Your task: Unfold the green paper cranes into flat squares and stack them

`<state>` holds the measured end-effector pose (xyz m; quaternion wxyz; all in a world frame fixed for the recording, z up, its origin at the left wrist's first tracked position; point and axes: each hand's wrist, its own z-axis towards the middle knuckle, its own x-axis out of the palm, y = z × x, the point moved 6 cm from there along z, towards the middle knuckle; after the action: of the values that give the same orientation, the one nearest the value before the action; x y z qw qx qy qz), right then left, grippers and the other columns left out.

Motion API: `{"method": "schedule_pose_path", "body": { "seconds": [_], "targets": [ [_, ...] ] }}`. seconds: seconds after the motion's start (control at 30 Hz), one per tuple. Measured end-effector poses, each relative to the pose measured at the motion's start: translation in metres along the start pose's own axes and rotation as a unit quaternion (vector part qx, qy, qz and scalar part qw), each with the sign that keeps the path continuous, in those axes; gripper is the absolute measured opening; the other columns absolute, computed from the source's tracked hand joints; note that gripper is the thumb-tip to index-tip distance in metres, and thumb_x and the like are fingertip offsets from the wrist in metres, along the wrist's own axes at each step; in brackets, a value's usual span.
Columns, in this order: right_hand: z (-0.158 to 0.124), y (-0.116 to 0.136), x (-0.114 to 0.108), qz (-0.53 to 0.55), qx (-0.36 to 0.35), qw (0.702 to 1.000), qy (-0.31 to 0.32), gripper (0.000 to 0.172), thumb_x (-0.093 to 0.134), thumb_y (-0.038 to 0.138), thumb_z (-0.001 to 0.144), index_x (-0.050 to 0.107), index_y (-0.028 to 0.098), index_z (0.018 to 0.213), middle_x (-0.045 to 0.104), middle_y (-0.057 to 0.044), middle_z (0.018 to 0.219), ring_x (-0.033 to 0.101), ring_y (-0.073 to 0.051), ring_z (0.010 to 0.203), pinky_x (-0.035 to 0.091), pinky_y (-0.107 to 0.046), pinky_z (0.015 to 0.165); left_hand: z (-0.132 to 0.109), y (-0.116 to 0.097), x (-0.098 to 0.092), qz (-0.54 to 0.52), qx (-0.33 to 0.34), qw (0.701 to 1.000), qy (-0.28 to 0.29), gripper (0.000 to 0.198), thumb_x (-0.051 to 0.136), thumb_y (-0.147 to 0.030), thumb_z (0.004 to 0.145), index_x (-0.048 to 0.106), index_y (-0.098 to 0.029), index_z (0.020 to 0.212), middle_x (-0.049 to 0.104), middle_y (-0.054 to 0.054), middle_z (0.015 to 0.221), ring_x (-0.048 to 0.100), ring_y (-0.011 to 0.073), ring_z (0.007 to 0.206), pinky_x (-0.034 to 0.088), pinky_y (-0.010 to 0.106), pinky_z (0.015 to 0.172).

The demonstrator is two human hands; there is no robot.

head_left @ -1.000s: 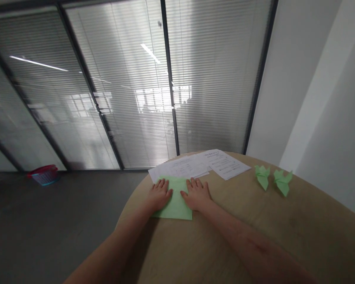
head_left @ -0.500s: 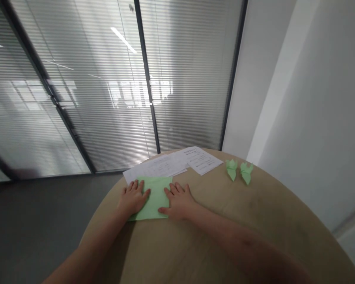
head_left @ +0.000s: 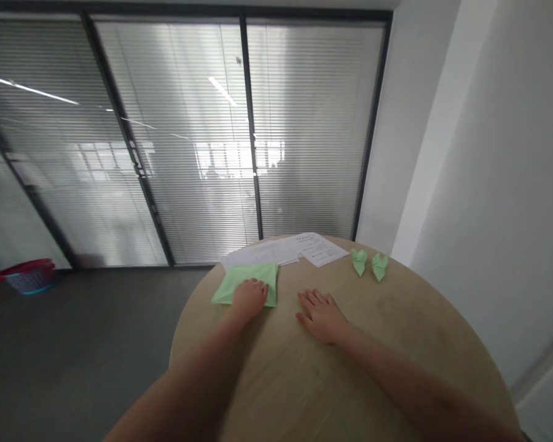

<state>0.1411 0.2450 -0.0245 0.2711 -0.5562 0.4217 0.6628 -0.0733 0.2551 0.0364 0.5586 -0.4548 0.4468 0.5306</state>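
A stack or sheet of light green square paper (head_left: 235, 279) lies at the left side of the round table. My left hand (head_left: 250, 296) rests over its near right part, fingers curled together and bent down onto the paper; the fingertips are partly hidden. To the right of the paper, my right hand (head_left: 321, 316) lies flat on the bare wood with fingers spread and nothing in it. Two small folded green paper figures, one on the left (head_left: 359, 261) and one on the right (head_left: 380, 266), sit near the table's far right edge.
White printed sheets (head_left: 320, 250) overlap at the back of the wooden table (head_left: 373, 350), partly under the green paper. A glass partition with blinds (head_left: 212, 153) stands behind. A red and blue basket (head_left: 31, 277) is on the floor at far left.
My right hand has come off the green paper onto the table. My left hand has moved to the paper's right part and curled its fingers. The view has shifted and tilted.
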Motion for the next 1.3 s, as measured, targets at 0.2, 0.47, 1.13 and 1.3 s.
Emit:
{"method": "schedule_pose_path", "body": {
  "seconds": [0.2,0.47,1.13,1.3],
  "targets": [
    [-0.018,-0.021,-0.004,0.003,0.006,1.0,0.0,0.065,0.033,0.053,0.103,0.036,0.022,0.161,0.026,-0.01,0.168,0.02,-0.03,0.157,0.011,-0.058,0.125,-0.007,-0.05,0.003,-0.019,0.034,0.999,-0.019,0.046,0.036,-0.038,0.104,0.075,-0.013,0.102,0.071,0.019,0.108,0.065,0.0312,0.105,0.049,0.042,0.089],
    [0.002,-0.048,-0.019,0.07,-0.036,0.987,-0.138,0.039,0.047,0.029,0.096,0.074,0.018,0.123,0.066,-0.012,0.135,0.059,-0.023,0.127,0.039,-0.034,0.114,-0.009,-0.073,0.009,-0.062,0.099,0.991,-0.062,0.026,0.049,-0.027,0.096,0.073,-0.016,0.097,0.071,0.013,0.105,0.064,0.0282,0.103,0.048,0.04,0.088],
    [-0.004,-0.139,-0.039,0.104,0.154,0.948,-0.258,0.037,0.046,0.03,0.096,0.076,0.019,0.115,0.075,-0.011,0.112,0.069,-0.024,0.099,0.05,-0.034,0.089,-0.024,-0.081,0.014,-0.217,0.222,0.95,0.012,0.033,0.047,-0.023,0.093,0.076,-0.02,0.106,0.076,0.008,0.109,0.067,0.0221,0.105,0.051,0.035,0.097],
    [-0.027,-0.198,-0.061,0.075,0.244,0.919,-0.302,0.04,0.043,0.031,0.099,0.076,0.017,0.117,0.075,-0.016,0.109,0.071,-0.027,0.098,0.047,-0.034,0.081,-0.026,-0.088,0.013,-0.229,0.242,0.942,0.037,0.034,0.046,-0.024,0.093,0.077,-0.021,0.109,0.076,0.008,0.11,0.068,0.0214,0.105,0.051,0.034,0.097]
  ]
}}
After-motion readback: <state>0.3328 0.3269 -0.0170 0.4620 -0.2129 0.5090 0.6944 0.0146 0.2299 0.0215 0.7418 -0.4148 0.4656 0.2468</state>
